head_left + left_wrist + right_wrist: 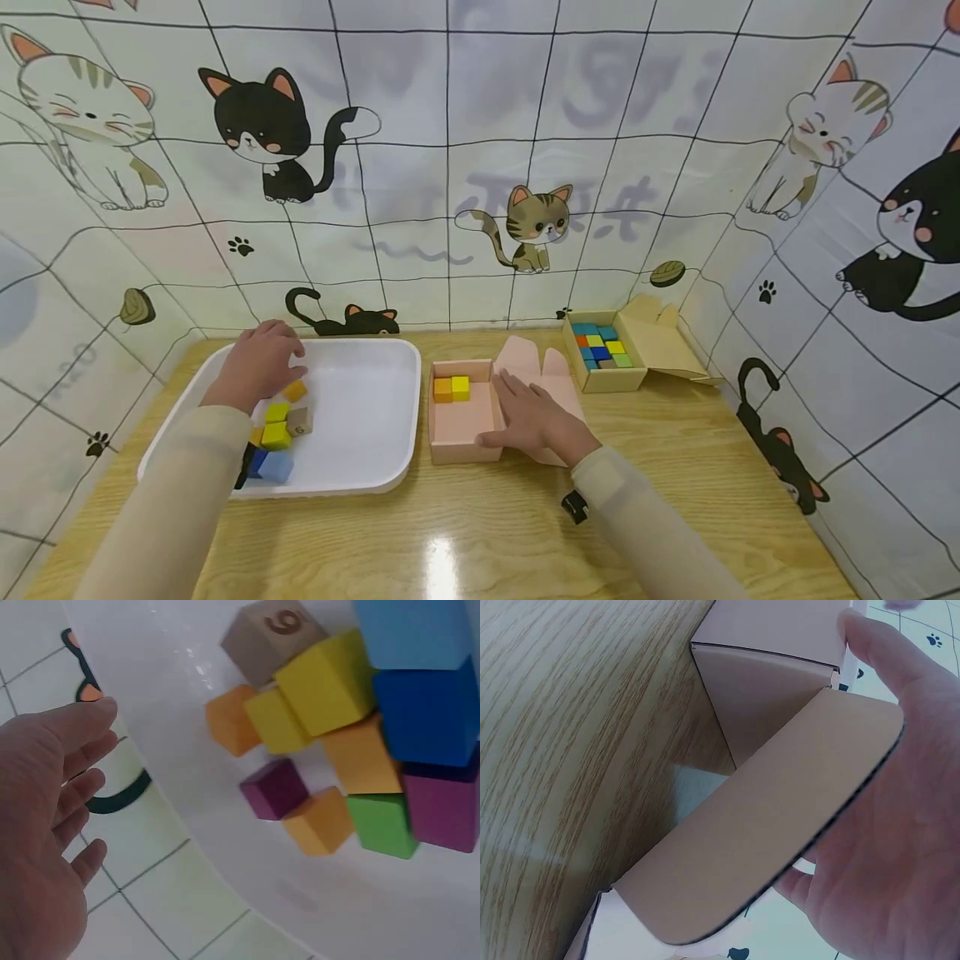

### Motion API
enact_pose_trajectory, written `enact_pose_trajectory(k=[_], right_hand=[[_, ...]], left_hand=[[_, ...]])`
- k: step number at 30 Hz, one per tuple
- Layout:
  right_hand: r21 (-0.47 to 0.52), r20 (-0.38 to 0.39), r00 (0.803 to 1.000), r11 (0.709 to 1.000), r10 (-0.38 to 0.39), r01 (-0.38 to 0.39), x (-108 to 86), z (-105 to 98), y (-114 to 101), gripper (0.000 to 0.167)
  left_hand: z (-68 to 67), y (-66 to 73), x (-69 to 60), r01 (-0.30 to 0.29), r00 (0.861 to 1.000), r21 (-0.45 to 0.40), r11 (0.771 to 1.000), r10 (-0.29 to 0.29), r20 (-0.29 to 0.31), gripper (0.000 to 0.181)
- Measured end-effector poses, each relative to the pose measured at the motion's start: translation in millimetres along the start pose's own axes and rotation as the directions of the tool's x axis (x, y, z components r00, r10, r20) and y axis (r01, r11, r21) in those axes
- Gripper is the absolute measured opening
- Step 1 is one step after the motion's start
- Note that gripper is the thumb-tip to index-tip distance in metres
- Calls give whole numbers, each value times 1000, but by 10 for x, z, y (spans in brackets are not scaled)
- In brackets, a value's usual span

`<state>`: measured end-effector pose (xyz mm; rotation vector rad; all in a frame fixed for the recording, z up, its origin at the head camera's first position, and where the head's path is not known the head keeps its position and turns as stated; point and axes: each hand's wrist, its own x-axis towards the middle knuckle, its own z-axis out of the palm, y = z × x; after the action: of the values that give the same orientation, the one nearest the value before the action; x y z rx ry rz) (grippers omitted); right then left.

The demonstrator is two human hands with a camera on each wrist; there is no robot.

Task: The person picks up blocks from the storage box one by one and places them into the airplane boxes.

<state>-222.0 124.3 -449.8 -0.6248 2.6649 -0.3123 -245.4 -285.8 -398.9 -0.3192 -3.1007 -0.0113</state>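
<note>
My left hand hovers above the left part of a white tray, its fingers loosely bent with nothing between them. Inside lie several coloured wooden cubes: in the left wrist view, a small purple cube, a green cube and a natural wood cube marked with a digit. My right hand rests, fingers spread, at the right edge of an opened pink cardboard box, across its folded-back lid. Within that box, an orange cube and a yellow cube sit side by side.
At the back right stands another opened box, tan and holding several coloured cubes, its lid folded to the right. A cat-patterned sheet surrounds the wooden table at the back and sides.
</note>
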Motion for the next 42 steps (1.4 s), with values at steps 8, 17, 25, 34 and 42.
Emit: enact_pose_trajectory(k=[8,17,25,34,42], right_hand=[[10,-12,1000,1000,-8,8,-11,27,-44,108],[19,-13,1000,1000,-6,6,-25,11,-104,108],[16,-13,1000,1000,-19,19,-29,19,-101,107],[15,1,1000,1000,10,-10,-31,-5,-84,107],[17,-5,1000,1000,7,-7,-21,-5,-36,108]], left_hand=[[214,-182,-123,108,987,-2,994,-107,121,28],[382,-276,-153,159,975,29,987,-161,156,30],[370,-269,-146,129,979,70,989,-138,152,28],[203,-148,-19,74,992,30,997,-77,96,24],[-24,246,116,-31,999,-20,999,30,-19,29]])
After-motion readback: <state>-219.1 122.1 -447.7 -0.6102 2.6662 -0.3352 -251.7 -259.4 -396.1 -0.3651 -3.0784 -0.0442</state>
